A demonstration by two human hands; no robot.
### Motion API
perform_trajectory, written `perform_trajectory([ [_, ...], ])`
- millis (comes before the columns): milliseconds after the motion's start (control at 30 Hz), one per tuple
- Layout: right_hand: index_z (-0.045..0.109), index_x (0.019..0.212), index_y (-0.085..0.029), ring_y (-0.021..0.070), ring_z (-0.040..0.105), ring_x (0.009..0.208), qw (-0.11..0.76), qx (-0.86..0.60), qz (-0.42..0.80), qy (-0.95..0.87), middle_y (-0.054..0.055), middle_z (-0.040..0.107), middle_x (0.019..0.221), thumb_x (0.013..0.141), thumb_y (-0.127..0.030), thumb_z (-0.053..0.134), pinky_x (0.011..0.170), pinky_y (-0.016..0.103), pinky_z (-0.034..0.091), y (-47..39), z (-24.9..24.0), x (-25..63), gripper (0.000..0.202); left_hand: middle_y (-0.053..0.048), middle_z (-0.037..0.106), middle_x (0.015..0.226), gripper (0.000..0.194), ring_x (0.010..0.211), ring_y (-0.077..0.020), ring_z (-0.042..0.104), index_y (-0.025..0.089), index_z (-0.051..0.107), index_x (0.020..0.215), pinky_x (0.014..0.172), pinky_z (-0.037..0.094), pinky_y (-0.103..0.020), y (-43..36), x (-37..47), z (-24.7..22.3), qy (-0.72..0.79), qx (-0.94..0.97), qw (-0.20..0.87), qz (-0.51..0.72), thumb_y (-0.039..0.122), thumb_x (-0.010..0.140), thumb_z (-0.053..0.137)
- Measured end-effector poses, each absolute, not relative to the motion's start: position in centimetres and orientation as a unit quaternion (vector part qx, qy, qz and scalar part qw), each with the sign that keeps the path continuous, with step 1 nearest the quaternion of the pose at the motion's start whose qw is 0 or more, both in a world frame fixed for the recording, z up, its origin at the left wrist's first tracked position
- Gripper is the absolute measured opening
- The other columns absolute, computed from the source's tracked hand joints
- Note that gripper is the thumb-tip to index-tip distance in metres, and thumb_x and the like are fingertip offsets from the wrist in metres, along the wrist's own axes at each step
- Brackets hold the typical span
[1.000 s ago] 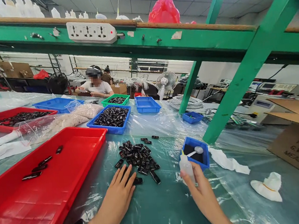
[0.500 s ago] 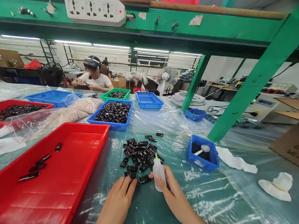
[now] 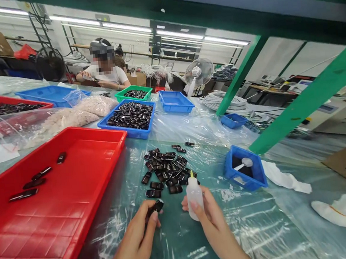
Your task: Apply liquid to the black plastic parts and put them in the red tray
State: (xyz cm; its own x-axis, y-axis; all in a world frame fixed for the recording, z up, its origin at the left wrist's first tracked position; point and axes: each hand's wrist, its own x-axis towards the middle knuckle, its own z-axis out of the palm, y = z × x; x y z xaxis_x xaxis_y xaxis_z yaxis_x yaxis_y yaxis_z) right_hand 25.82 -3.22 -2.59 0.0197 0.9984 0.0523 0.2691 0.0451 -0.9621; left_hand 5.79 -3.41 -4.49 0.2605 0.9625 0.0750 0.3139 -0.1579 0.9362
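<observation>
Between the thumb and fingers of my left hand (image 3: 144, 223) is one small black glossy part (image 3: 158, 205), held just above the table. My right hand (image 3: 208, 212) is wrapped round a white squeeze bottle (image 3: 194, 197), which stands upright with its yellow tip (image 3: 191, 174) pointing up. A loose pile of black parts (image 3: 166, 166) lies on the plastic-covered green table beyond both hands. To the left, a large red tray (image 3: 110, 166) holds several black parts.
A blue tray (image 3: 125, 134) full of black parts lies behind the pile. At the right, a small blue bin (image 3: 245, 183) holds a white spoon (image 3: 245, 163). A green post (image 3: 302, 99) slants across the right. A person (image 3: 111, 72) sits across the table.
My left hand has picked up a black part from the near edge of the pile and drawn back. The bottle in my right hand has shifted right in view. The camera has tilted down.
</observation>
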Motion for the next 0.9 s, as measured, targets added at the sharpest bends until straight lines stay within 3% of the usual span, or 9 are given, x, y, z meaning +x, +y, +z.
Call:
perform_trajectory([
  [200, 0.049, 0.107, -0.027, 0.0168, 0.061, 0.076, 0.448, -0.555, 0.41, -0.568, 0.002, 0.063, 0.089, 0.095, -0.053, 0.043, 0.07, 0.028, 0.049, -3.9, -2.4, 26.3, 0.029, -0.002, 0.06, 0.086, 0.028, 0.071, -0.0163, 0.057, 0.024, 0.045, 0.113, 0.069, 0.045, -0.029, -3.6, 6.3, -3.8, 0.465, 0.644, 0.488, 0.362, 0.042, 0.101, 0.026],
  [400, 0.053, 0.101, -0.028, 0.016, 0.058, 0.071, 0.436, -0.553, 0.408, -0.581, 0.001, 0.061, 0.085, 0.095, -0.053, 0.042, 0.064, 0.026, 0.048, -4.3, -1.8, 26.4, 0.028, 0.006, 0.036, 0.066, 0.028, 0.062, -0.0151, 0.041, 0.023, 0.048, 0.088, 0.06, 0.034, -0.025, -3.6, 5.9, -2.5, 0.479, 0.64, 0.505, 0.326, 0.044, 0.099, 0.032],
  [600, 0.062, 0.111, -0.028, 0.0174, 0.057, 0.059, 0.416, -0.562, 0.415, -0.582, 0.0, 0.061, 0.069, 0.089, -0.053, 0.053, 0.051, 0.025, 0.047, -5.5, -1.1, 26.4, 0.034, 0.008, 0.021, 0.058, 0.037, 0.053, -0.012, 0.025, 0.023, 0.03, 0.062, 0.049, 0.019, -0.024, -3.3, 5.9, -2.1, 0.495, 0.651, 0.499, 0.288, 0.04, 0.093, 0.04],
  [700, 0.061, 0.115, -0.032, 0.0166, 0.059, 0.059, 0.417, -0.564, 0.427, -0.571, 0.001, 0.067, 0.076, 0.086, -0.054, 0.058, 0.053, 0.025, 0.049, -6.4, -0.8, 26.5, 0.037, 0.008, 0.017, 0.057, 0.041, 0.053, -0.0117, 0.02, 0.023, 0.024, 0.058, 0.048, 0.016, -0.025, -3.3, 5.9, -2.2, 0.508, 0.654, 0.491, 0.27, 0.037, 0.091, 0.043],
  [800, 0.06, 0.113, -0.036, 0.0173, 0.063, 0.061, 0.46, -0.574, 0.43, -0.524, 0.001, 0.073, 0.084, 0.079, -0.056, 0.066, 0.055, 0.026, 0.052, -7.1, -0.6, 26.5, 0.04, 0.008, 0.021, 0.057, 0.043, 0.053, -0.0118, 0.025, 0.022, 0.028, 0.059, 0.048, 0.02, -0.024, -3.3, 5.8, -2.0, 0.507, 0.661, 0.49, 0.259, 0.042, 0.089, 0.05],
  [900, 0.069, 0.099, -0.034, 0.0214, 0.069, 0.07, 0.475, -0.591, 0.396, -0.518, 0.004, 0.074, 0.091, 0.07, -0.06, 0.072, 0.059, 0.029, 0.055, -7.4, -0.5, 26.6, 0.039, 0.003, 0.047, 0.068, 0.029, 0.063, -0.0155, 0.046, 0.022, 0.05, 0.075, 0.059, 0.036, -0.025, -3.6, 5.4, -1.5, 0.472, 0.685, 0.484, 0.273, 0.043, 0.094, 0.044],
])
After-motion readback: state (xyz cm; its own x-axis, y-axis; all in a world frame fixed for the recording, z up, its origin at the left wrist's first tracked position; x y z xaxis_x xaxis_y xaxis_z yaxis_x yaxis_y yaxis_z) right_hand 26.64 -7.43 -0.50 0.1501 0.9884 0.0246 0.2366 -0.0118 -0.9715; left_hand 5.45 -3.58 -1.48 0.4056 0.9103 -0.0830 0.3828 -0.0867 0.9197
